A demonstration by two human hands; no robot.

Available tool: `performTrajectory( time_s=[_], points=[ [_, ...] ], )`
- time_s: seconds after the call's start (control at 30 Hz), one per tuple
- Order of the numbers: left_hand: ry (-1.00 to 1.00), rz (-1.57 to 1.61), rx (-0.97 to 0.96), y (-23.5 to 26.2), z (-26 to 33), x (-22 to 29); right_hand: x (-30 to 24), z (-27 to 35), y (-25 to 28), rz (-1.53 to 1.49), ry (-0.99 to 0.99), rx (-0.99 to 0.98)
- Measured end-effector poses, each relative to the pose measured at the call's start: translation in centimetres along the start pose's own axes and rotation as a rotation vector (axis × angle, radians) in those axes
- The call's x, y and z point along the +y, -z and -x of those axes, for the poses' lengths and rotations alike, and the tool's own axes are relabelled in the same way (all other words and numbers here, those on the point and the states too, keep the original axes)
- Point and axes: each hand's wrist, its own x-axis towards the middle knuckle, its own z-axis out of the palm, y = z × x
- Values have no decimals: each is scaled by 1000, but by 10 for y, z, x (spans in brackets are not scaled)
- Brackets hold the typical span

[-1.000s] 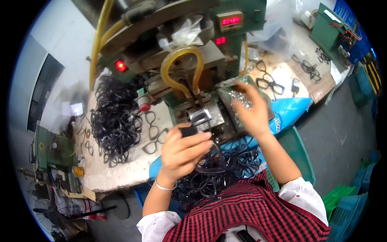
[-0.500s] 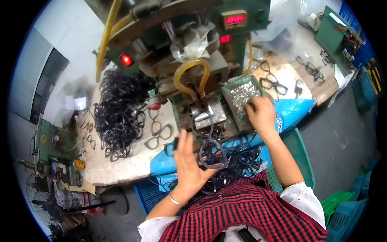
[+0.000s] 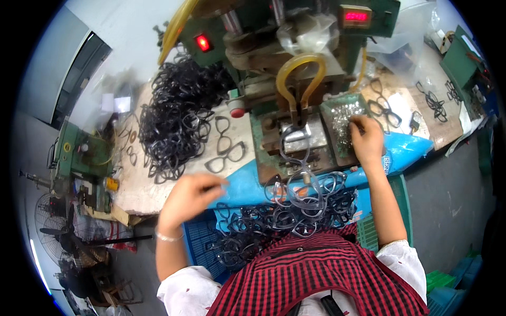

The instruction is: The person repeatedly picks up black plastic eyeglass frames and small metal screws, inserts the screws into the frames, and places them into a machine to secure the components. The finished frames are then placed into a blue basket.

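Note:
My left hand (image 3: 192, 199) is in the air near the left end of a blue plastic sheet (image 3: 241, 185); motion smears its fingers. My right hand (image 3: 367, 139) reaches over a green tray (image 3: 360, 99) of small shiny metal parts (image 3: 342, 113), thumb and fingers drawn together. Whatever they may pinch is too small to make out. A grey eyeglass frame (image 3: 299, 158) sits with one rim at the metal fixture (image 3: 315, 134) of the press and the other hanging toward me, touched by neither hand. Below it lies a heap of dark eyeglass frames (image 3: 269, 221).
A green press (image 3: 253, 79) with a yellow hose loop (image 3: 300, 63) stands ahead, a red button (image 3: 237, 112) at its left. A big pile of black frames (image 3: 171, 121) covers the bench beyond my left hand. Loose frames (image 3: 385, 111) lie right of the tray. A blue basket (image 3: 203, 239) stands below.
My left hand has moved left, away from the grey frame at the press. My right hand stays at the parts tray. The whole view has shifted, with the press now farther right.

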Motion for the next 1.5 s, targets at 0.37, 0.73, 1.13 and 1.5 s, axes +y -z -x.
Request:
performTrajectory(
  time_s=[0.37,0.73,1.13,1.5],
  points=[
    [31,-326,569,-107,-60,-115,2,36,51,-223,-338,67],
    [75,864,891,-103,-82,-60,-113,-8,-10,-760,-71,-159],
    [-841,767,948,-51,-56,47,-138,-4,-10,-1096,-265,-166],
    [-920,-50,521,-85,-87,74,8,-3,-2,225,98,-40]
  ],
)
